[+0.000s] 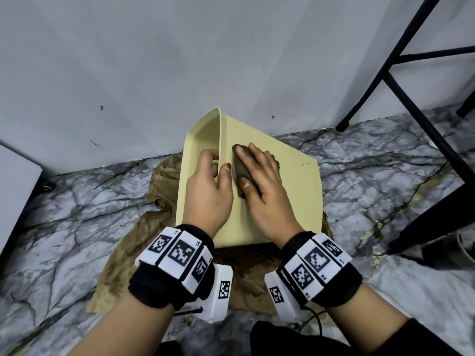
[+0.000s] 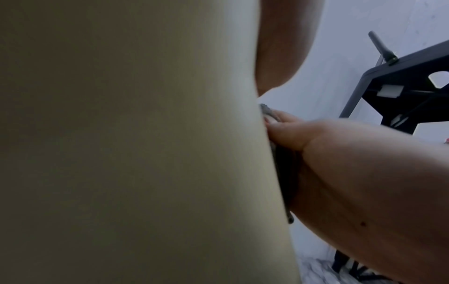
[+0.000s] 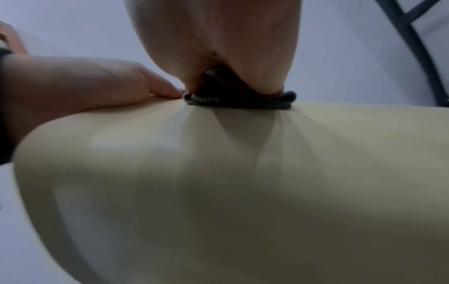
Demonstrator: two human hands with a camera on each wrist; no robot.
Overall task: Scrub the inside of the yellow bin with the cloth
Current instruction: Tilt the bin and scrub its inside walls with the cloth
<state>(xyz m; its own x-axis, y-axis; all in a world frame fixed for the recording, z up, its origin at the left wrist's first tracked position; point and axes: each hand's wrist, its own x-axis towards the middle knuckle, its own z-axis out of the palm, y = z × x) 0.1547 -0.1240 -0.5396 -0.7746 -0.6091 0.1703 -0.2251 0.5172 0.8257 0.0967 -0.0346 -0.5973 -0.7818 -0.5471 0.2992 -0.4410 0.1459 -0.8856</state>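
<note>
The yellow bin [image 1: 288, 196] lies on its side on the floor, its opening turned to the left. My left hand [image 1: 208, 181] grips the rim, fingers curled inside and thumb on the outer wall. My right hand [image 1: 262, 181] lies flat on the upward-facing outer wall and presses a dark grey cloth [image 1: 240, 165] against it with straight fingers. In the left wrist view the bin wall [image 2: 145, 153] fills the left, with the cloth [image 2: 284, 173] squeezed under the right hand [image 2: 364, 173]. The right wrist view shows the cloth [image 3: 238, 100] bunched under the palm on the bin [image 3: 243, 192].
A brown towel [image 1: 133, 240] is spread under the bin on the marble floor. A white wall stands right behind the bin. Black metal frame legs [image 1: 401, 73] rise at the right, with a dark pot [image 1: 452, 253] beside them. A white panel [image 1: 15, 188] is at the left.
</note>
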